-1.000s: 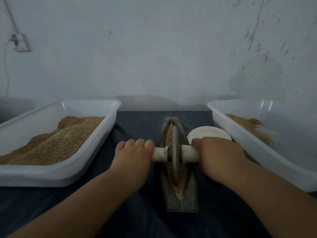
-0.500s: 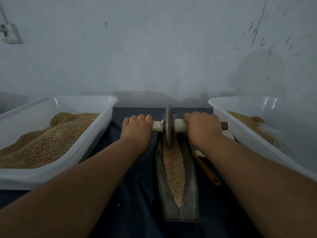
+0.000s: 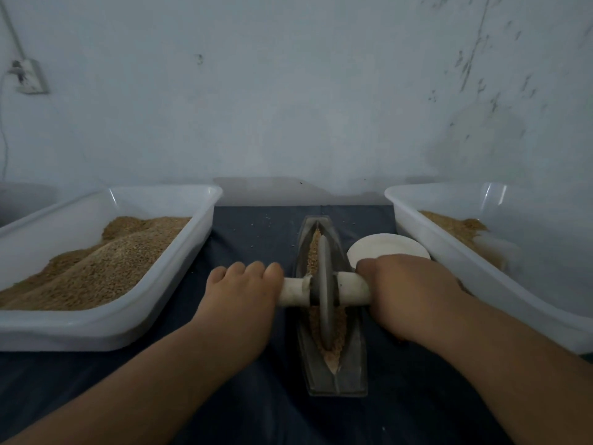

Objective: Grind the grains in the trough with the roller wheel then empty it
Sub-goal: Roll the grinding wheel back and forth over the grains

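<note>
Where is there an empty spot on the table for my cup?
The dark cloth at the back, between the left tray and the trough, beyond the left hand, has only stray grains. The near cloth before the trough is bare too. Right of the trough is crowded: white dish, right hand, right tray.

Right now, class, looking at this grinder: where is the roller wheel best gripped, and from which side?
Grip the roller wheel by its pale crosswise handle, one hand each side of the wheel, from above, as the left hand and right hand do. The thin wheel stands on edge in the narrow trough, so only the handle offers a hold.
</note>
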`<state>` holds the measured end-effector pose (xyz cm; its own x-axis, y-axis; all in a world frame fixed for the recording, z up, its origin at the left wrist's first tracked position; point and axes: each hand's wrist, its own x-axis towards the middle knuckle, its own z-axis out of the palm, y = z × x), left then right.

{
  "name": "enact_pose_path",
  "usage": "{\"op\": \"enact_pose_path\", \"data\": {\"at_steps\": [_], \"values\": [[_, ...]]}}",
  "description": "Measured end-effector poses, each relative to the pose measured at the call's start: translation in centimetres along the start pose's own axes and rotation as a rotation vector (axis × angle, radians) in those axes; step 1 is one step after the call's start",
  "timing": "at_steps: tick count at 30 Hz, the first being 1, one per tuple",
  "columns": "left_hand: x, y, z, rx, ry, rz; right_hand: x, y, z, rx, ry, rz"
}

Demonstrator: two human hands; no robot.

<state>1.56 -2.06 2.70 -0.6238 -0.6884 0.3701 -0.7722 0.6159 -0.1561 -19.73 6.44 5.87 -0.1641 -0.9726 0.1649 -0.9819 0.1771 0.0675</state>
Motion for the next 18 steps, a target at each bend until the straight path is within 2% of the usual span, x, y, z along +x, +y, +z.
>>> {"op": "enact_pose_path", "data": {"at_steps": [2,4,10,15,18], "values": [[0.5,0.1,0.4,0.009,-0.022,-0.029,0.7,-0.3,0.2,0.029,-0.045,0.029],[1.6,0.1,1.1,0.019,-0.044,-0.056,1.8,-0.6,0.5,-0.042,-0.032,0.016],[6.7,-0.5,3.2,0.099,0.003,-0.098,5.7,0.0,1.7,-0.066,0.150,0.027],[9.6,-1.4,4.4,0.010,-0.057,-0.158,8.5,-0.2,1.6,-0.128,0.233,0.010],[8.6,-1.3,4.2,0.000,-0.040,-0.147,7.9,-0.3,1.4,-0.107,0.154,0.005]]}}
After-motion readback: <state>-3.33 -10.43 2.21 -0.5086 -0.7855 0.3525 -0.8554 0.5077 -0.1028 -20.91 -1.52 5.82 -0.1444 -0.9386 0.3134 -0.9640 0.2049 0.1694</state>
